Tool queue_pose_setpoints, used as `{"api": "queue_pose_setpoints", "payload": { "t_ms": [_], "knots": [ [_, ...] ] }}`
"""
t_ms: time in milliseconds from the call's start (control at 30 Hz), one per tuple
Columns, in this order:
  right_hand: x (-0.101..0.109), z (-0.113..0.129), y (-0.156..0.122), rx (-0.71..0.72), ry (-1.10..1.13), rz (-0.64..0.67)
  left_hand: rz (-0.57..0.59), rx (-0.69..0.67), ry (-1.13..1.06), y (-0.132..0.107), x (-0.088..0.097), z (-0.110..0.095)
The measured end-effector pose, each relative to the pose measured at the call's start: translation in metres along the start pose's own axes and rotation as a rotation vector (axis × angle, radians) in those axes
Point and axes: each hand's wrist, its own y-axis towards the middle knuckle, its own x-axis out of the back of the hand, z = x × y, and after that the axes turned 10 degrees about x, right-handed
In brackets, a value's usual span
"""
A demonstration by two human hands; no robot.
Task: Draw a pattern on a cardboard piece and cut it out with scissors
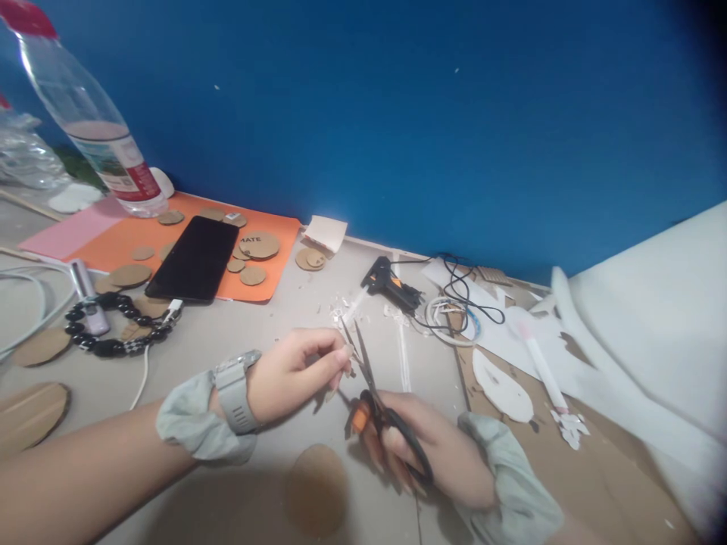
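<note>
My right hand (pixel 432 446) grips a pair of black scissors (pixel 369 386) with an orange pivot; the blades point away from me and stand slightly apart. My left hand (pixel 295 371), with a grey watch and a pale scrunchie on the wrist, pinches something small at the blades; I cannot make out what it is. Small white scraps (pixel 341 309) lie on the grey table (pixel 273 325) just beyond the blade tips. A cardboard disc (pixel 315 488) lies below my hands.
A black phone (pixel 193 259) and several cardboard discs lie on an orange sheet (pixel 130 238) at the left. A plastic bottle (pixel 85 113), a bead bracelet (pixel 113 325), a glue gun (pixel 389 284) with cable, white foam pieces (pixel 641 341) and a blue wall (pixel 397 113) surround the spot.
</note>
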Motion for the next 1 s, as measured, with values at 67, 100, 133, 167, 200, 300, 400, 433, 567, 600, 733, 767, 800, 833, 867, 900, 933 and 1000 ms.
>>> {"api": "queue_pose_setpoints", "payload": {
  "t_ms": [67,100,133,167,200,300,400,433,567,600,733,767,800,833,867,900,933,1000],
  "knots": [
    [0.0008,0.0013,0.0002,0.004,-0.028,0.028,-0.021,-0.016,0.007,0.0007,0.0002,-0.0001],
    [0.0012,0.0017,0.0003,0.007,-0.034,0.036,-0.028,-0.023,0.017,0.001,0.0004,-0.0002],
    [0.0017,0.0019,0.0002,0.012,-0.035,0.04,-0.034,-0.032,0.031,0.0012,0.0007,-0.0003],
    [0.0022,0.002,0.0002,0.016,-0.031,0.044,-0.037,-0.042,0.044,0.0014,0.0009,-0.0004],
    [0.0027,0.0021,0.0001,0.019,-0.023,0.047,-0.036,-0.05,0.057,0.0014,0.0012,-0.0005],
    [0.0038,0.0028,0.0,0.028,-0.001,0.066,-0.031,-0.059,0.071,0.0012,0.002,-0.0008],
    [0.0041,0.0035,0.0002,0.033,0.015,0.071,-0.014,-0.05,0.058,0.0006,0.0026,-0.0012],
    [0.004,0.0034,0.0003,0.034,0.022,0.066,-0.009,-0.047,0.054,0.0004,0.0027,-0.0012],
    [0.0034,0.0016,0.0003,0.044,0.026,0.059,0.005,-0.047,0.064,-0.0005,0.0032,-0.0014],
    [0.0034,0.0012,0.0003,0.043,0.019,0.058,0.006,-0.051,0.069,-0.0005,0.0033,-0.0013],
    [0.0035,0.0012,0.0008,0.036,0.022,0.053,0.006,-0.056,0.09,-0.0002,0.0034,-0.0012],
    [0.0036,0.0015,0.0011,0.039,0.026,0.053,0.007,-0.055,0.091,-0.0001,0.0035,-0.0013],
    [0.0038,0.0016,0.0013,0.043,0.028,0.054,0.007,-0.052,0.09,0.0,0.0035,-0.0014],
    [0.004,0.0016,0.0015,0.047,0.03,0.057,0.008,-0.052,0.09,0.0,0.0036,-0.0015],
    [0.0043,0.0015,0.0016,0.051,0.031,0.06,0.008,-0.052,0.092,0.0001,0.0036,-0.0017],
    [0.0045,0.0013,0.0016,0.056,0.029,0.063,0.009,-0.053,0.097,0.0002,0.0036,-0.0018],
    [0.0047,0.0009,0.0016,0.06,0.025,0.063,0.007,-0.058,0.105,0.0003,0.0036,-0.0019],
    [0.0049,0.0001,0.0014,0.068,0.016,0.058,0.002,-0.069,0.123,0.0005,0.0036,-0.0018]
  ]
}}
